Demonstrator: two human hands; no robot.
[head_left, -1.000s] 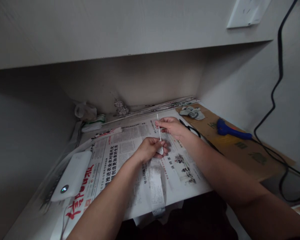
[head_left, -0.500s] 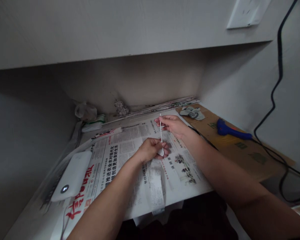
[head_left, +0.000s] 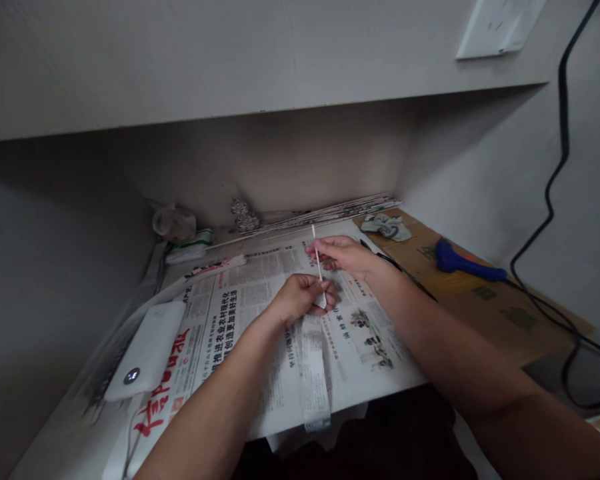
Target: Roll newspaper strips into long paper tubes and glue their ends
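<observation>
1. Nearest, a printed paper strip [head_left: 314, 363] trails from beneath the grip toward the person, lying over the newspaper [head_left: 260, 293], its end at the table edge.
2. The left hand [head_left: 307, 295] pinches the base of a thin white paper stick [head_left: 319, 265] between thumb and curled fingers, where stick and strip meet.
3. Just beyond it, the right hand [head_left: 343, 256] has thumb and fingertips closed about the stick's upper part; the stick stands tilted, its tip poking out above them.
4. Left of the grip and nearer the person, a white power bank [head_left: 147, 350] rests on the newspaper.
5. Right of the grip, a corded blue tool [head_left: 467, 262] lies on cardboard [head_left: 450, 297].
6. Beyond the grip and to its right is a crumpled cloth [head_left: 387, 227].
7. Farthest, beyond the grip, lie long thin sticks [head_left: 335, 212]; leftward from them, a dark knotted bundle [head_left: 244, 215] and a plastic bag [head_left: 174, 223].
</observation>
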